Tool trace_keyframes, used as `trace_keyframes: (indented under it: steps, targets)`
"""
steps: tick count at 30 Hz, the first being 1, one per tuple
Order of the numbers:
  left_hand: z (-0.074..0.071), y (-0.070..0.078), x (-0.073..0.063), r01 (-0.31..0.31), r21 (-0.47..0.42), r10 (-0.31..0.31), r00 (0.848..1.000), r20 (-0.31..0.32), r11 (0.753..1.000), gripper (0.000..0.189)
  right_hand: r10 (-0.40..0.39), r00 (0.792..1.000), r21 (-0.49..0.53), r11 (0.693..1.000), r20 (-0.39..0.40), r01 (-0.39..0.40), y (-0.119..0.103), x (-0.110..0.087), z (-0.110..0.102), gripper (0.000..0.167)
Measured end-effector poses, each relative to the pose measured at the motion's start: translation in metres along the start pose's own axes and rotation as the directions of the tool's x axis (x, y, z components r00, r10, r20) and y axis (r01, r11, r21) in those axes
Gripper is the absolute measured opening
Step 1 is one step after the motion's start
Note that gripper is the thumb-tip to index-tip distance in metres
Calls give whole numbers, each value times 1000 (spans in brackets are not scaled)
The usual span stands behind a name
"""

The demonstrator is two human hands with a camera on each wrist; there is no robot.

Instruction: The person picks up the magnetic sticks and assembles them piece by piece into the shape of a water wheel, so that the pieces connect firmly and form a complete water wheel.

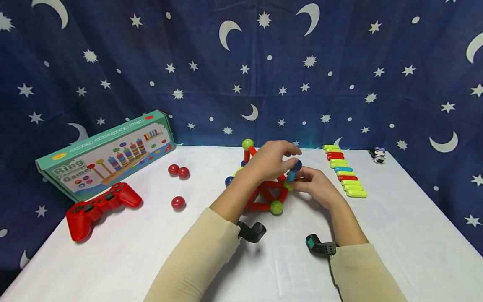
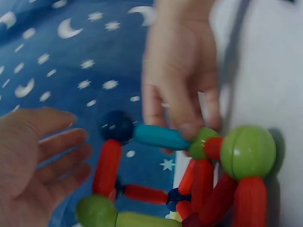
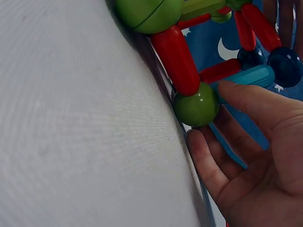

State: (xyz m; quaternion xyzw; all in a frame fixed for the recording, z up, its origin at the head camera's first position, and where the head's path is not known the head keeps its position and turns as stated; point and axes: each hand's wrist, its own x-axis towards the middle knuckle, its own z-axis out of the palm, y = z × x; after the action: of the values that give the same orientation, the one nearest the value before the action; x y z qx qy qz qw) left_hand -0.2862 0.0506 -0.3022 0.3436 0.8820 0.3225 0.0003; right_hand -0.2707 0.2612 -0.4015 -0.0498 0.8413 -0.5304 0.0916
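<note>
One ribbed light-blue rod (image 2: pixel 158 136), pinched by right grip (image 1: pixel 318 189), left grip (image 1: pixel 269 161) loosely spread.

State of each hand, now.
Left hand: open, holding nothing.
Right hand: closed, holding the blue stick beside a green ball.

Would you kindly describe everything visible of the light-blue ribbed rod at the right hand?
The light-blue ribbed rod is short and looks plastic. Right of centre in the head view, it leans slightly, joining a glossy dark-blue ball above to a lime-green ball below. The right hand pinches its lower end.
</note>
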Motion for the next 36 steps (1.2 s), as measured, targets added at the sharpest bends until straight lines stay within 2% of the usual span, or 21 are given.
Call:
trace_keyframes:
  steps: [1,2,3,5,7,9,10,11,12,13,15,16,18,19,22,24,29,30,31,32,36]
  targets:
    - [-2,-4,-6,-4,-63,-1,997,-76,998,29,1,1000,-10,1000,-1,-1,0,0,0,40]
    - [-5,-9,-11,-11,-131,-11,987,-161,991,27,3,1000,-21,1000,0,-3,0,0,1,40]
    - [-7,-15,-17,-25,-195,-25,968,-249,981,26,6,1000,-27,1000,-3,-6,0,1,1,39]
    - [-10,-28,-26,-55,-313,-83,908,-410,948,23,16,1000,-45,999,-4,-16,1,1,1,40]
    - [-11,-43,-34,-64,-390,-168,830,-532,919,22,29,999,-59,998,-13,-30,1,1,1,40]
    - [-10,-60,-39,-21,-449,-279,758,-590,893,23,41,999,-68,997,-18,-42,3,1,0,40]
    - [-7,-68,-42,19,-480,-340,731,-592,877,23,47,999,-75,996,-19,-48,3,1,-1,41]
    - [-4,-76,-45,67,-507,-396,714,-577,859,24,50,998,-78,996,-22,-52,4,1,-1,41]
    - [-1,-85,-48,123,-525,-445,709,-547,842,25,55,998,-80,995,-24,-56,4,1,-1,40]
    - [4,-93,-51,179,-539,-484,716,-502,823,27,60,998,-88,994,-25,-62,5,1,-1,41]
    - [12,-106,-57,287,-544,-541,745,-391,788,33,71,997,-109,991,-35,-74,6,0,0,42]
    - [16,-110,-60,325,-534,-551,762,-341,781,36,77,996,-118,990,-47,-82,6,0,0,43]
    - [21,-116,-64,374,-498,-548,793,-267,783,38,87,994,-133,987,-71,-96,6,0,1,46]
    - [22,-117,-66,389,-481,-546,802,-243,786,38,89,993,-140,985,-82,-100,5,0,2,49]
    - [21,-116,-69,412,-425,-536,813,-228,806,35,95,990,-132,985,-109,-109,4,-1,2,57]
    - [19,-114,-70,435,-392,-546,803,-239,811,33,102,988,-111,987,-112,-114,3,-1,2,64]
    - [17,-113,-74,505,-377,-616,735,-283,776,35,100,992,-32,994,-73,-102,3,-1,1,74]
    - [18,-114,-74,509,-377,-620,730,-287,774,38,92,994,-20,995,-54,-94,3,-1,1,74]
    - [19,-115,-74,506,-374,-616,733,-289,778,41,85,996,-15,996,-31,-85,3,-1,0,74]
    - [20,-116,-74,495,-373,-605,744,-284,784,45,79,997,-11,997,-6,-79,2,-1,0,73]
    - [23,-120,-74,408,-396,-525,813,-252,823,52,53,991,-4,999,127,-53,-1,-2,-4,78]
